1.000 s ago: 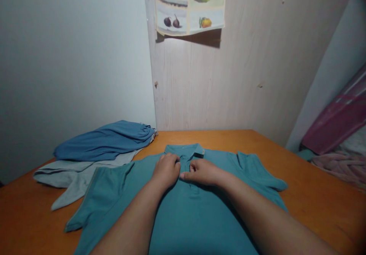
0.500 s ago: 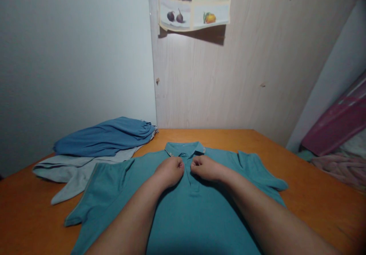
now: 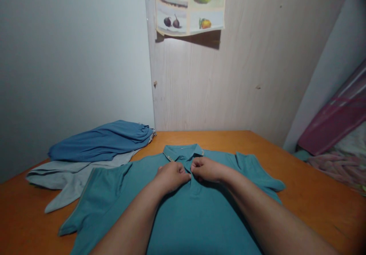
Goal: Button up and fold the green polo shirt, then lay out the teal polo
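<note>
A teal polo shirt (image 3: 183, 220) lies spread face up in front of me, its collar (image 3: 183, 152) at the far end and a short sleeve out to each side. My left hand (image 3: 172, 176) is closed at the left edge of the button placket, thumb and fingertips pinching the cloth. Close beside it, my right hand (image 3: 204, 169) pinches the placket's right edge just below the collar. One button shows at the neck above the hands. The fingers hide whatever lies right between the fingertips.
Blue folded clothing (image 3: 100, 140) lies on a light grey garment (image 3: 57, 173) at the left. The orange-brown tabletop (image 3: 223, 138) meets the wall behind. A fruit picture sheet (image 3: 190, 8) hangs there. Pink fabric (image 3: 337, 167) is piled beyond the right edge.
My left hand has shifted slightly right and down along the placket, its thumb now nearer the right hand. The right hand stays at the placket. The view has tilted a little.
</note>
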The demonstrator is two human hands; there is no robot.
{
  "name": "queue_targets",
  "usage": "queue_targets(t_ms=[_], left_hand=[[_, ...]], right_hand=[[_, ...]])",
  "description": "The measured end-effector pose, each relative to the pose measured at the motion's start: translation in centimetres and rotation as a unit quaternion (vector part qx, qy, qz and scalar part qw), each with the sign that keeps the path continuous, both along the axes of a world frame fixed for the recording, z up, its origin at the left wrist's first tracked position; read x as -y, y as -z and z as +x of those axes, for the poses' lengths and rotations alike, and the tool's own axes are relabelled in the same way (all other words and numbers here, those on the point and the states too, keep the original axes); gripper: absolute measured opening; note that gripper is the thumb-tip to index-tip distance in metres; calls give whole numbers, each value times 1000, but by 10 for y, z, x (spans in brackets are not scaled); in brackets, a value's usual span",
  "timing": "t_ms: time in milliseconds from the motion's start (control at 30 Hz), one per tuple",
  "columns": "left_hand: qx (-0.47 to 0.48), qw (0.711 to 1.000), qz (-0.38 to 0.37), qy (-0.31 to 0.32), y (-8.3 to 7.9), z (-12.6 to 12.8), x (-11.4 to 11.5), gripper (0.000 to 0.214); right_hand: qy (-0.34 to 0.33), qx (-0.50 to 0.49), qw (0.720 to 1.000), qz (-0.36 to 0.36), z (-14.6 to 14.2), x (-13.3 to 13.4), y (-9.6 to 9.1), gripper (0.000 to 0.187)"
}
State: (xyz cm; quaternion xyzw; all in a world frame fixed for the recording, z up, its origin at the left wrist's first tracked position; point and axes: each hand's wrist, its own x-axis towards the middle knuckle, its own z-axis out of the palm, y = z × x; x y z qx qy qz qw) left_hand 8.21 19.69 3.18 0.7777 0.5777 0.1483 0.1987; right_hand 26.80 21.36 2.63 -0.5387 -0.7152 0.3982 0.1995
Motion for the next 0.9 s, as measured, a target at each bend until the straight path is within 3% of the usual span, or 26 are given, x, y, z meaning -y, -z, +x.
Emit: queue_targets(t_ms=[233, 400, 533, 667, 767, 900], left_hand=[[14, 1000, -15, 11, -1, 2, 4, 26], [-3, 1000, 26, 16, -1, 6, 6, 31], [-5, 999, 31, 15, 1, 6, 5, 34], [10, 1000, 16, 17, 2, 2, 2, 23], [21, 1000, -3, 16, 1, 0, 0, 5], [29, 999, -18, 20, -2, -1, 0, 16]], right_hand=[[0, 2, 1000, 3, -1, 3, -6, 13], [-13, 6, 1000, 8, 1, 2, -7, 29], [19, 24, 999, 11, 0, 2, -8, 20], [23, 35, 998, -48, 1, 2, -14, 13], [21, 48, 994, -97, 4, 3, -19, 21], [10, 8, 988, -156, 8, 4, -24, 24]])
